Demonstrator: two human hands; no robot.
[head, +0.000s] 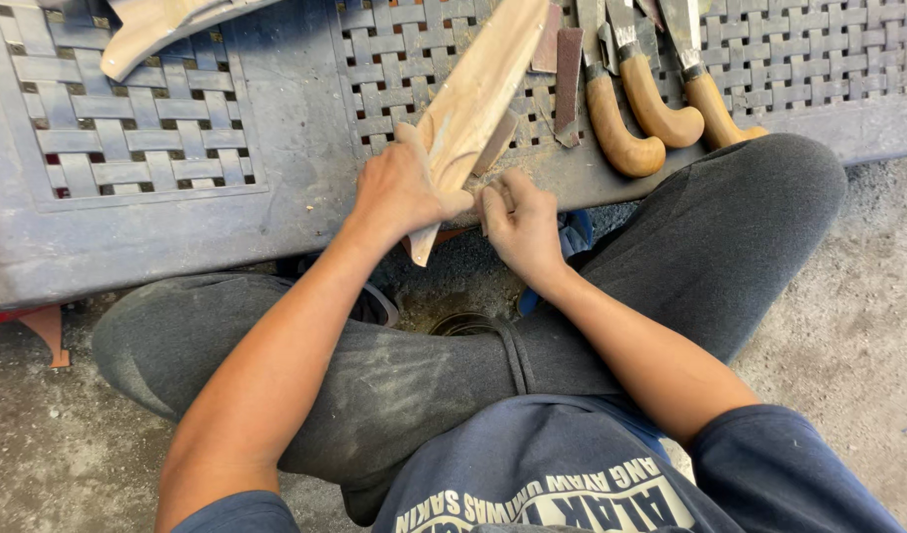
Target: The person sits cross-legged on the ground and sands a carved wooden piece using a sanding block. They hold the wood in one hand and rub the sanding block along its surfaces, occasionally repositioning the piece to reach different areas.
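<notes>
Two hands work one wooden piece (478,84) propped on the counter (177,217) edge. Left hand (399,188) fingers wrap its lower end; right hand (518,222) fingers pinch a sandpaper strip (497,141) against it. Keep strokes along the grain.

Your left hand (402,188) and right hand (520,222) meet at centre frame on the wooden piece (478,94), which lies on the woven table (177,197). Three tool handles (656,109) lie upper right.
</notes>
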